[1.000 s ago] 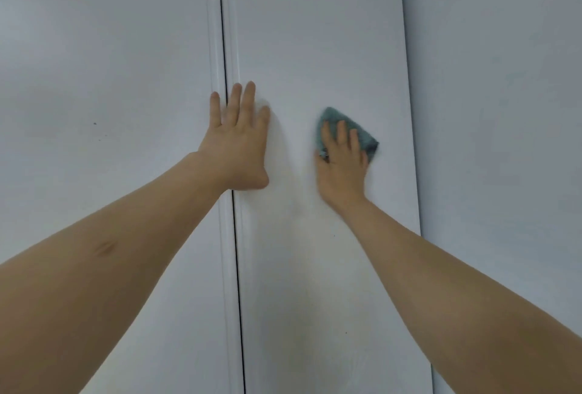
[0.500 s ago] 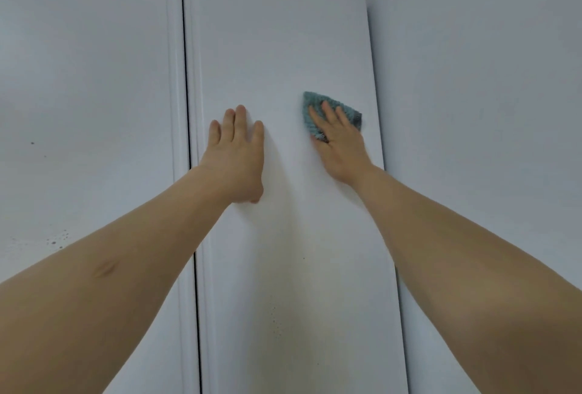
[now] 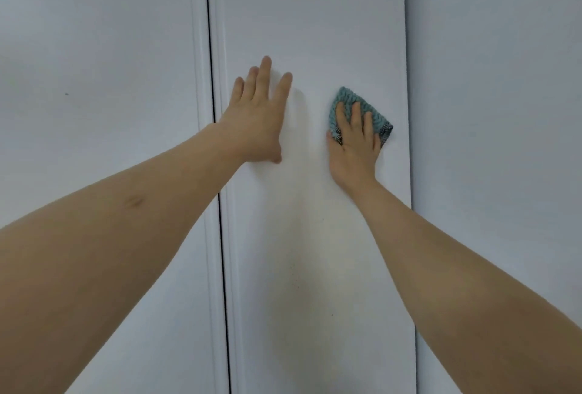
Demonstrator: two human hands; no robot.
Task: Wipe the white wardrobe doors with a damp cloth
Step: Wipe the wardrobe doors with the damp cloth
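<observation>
Two hands are up on the right wardrobe door [image 3: 315,15]: our left hand [image 3: 256,119] lies flat with fingers straight, likely bracing it shut, while our right hand [image 3: 354,145] presses the teal cloth [image 3: 349,100] against it with fingers spread. We can't make out any dampness, and the door's top and bottom are cut off.

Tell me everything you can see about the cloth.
The cloth is teal, with a thick braided or knitted texture and a darker checked patch at its lower corners. It is folded into a rough triangle and lies flat against the right door, near its right edge. The right hand presses it with straight fingers, covering its lower middle. The left hand does not touch it.
</observation>
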